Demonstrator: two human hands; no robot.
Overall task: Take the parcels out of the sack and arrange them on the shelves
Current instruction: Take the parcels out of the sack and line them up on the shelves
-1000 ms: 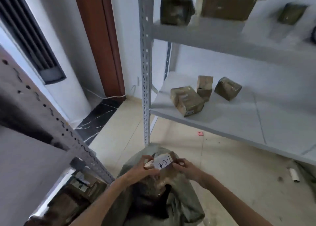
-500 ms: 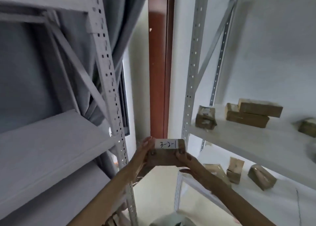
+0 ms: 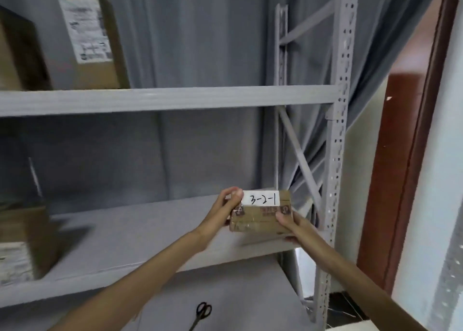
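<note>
A: Where are you now?
B: You face a grey rack before a curtain, scissors on the lower shelf.
A: And since half a second ago?
B: You've turned left; both hands, left and right, grasp the parcel over the middle shelf.
A: Hidden?
B: Left boxes blur, cropped; the parcel's possibly touching.

Your grey rack carries two boxes on its top shelf, one box mid-shelf, scissors below.
</note>
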